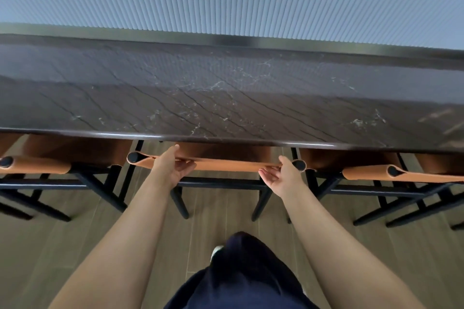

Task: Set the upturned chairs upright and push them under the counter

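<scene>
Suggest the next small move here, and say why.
Probably let go. The left hand and right hand hold the middle chair's backrest; it stands upright, seat already under the counter, in line with the neighbouring chairs.

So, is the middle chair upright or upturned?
Upright: the middle chair stands on its legs on the floor, backrest on top, seat under the counter.

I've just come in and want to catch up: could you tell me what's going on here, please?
A person stands at the dark counter, left hand and right hand both gripping the tan backrest of the middle chair. That chair is upright, its seat partly under the counter. The left chair and right chair stand upright and tucked in too.
</scene>
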### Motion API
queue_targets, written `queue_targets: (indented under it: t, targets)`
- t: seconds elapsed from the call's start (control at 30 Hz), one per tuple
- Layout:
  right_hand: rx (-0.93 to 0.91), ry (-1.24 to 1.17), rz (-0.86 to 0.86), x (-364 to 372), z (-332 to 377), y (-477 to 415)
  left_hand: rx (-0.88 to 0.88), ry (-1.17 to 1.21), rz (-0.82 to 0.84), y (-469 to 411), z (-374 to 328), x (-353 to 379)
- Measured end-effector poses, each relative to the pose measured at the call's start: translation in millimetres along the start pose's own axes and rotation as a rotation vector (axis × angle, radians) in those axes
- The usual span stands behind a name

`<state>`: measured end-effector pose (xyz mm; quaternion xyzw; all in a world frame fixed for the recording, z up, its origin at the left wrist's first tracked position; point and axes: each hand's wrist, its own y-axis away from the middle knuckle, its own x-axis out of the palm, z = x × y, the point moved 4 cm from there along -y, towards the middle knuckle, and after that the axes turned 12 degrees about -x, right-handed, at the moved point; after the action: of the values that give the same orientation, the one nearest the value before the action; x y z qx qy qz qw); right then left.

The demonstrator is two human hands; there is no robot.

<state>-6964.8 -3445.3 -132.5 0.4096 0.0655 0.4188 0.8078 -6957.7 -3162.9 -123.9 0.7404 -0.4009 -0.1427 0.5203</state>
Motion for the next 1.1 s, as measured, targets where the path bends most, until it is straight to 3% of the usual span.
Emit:
queue_targets:
  t: [0.17,0.33,0.63,0.8,1.1]
  targets:
    - [-0.073,-0.138,-0.094,1.3,3.8,-3.0,-0.055,-0.036,0.004,-12.8,-5.5,0.0]
    - [-0.121,-0.123,-0.165,-1.2,2.4,-2.8,-0.066,-0.101,-0.067,-18.0,-5.9,1.1]
    - [-0.173,-0.119,-0.250,-38.7,13.8,-9.7,-0.101,-0.020,-0.007,-14.5,23.1,17.1]
    - [-0.154,-0.081,-0.123,-43.0,38.4,-25.3,-0.054,-0.012,0.009,-14.6,20.3,39.5]
    - [-0.152,-0.039,-0.115,-49.6,36.6,-33.5,-0.088,0.054,-0.014,-21.2,26.0,34.5]
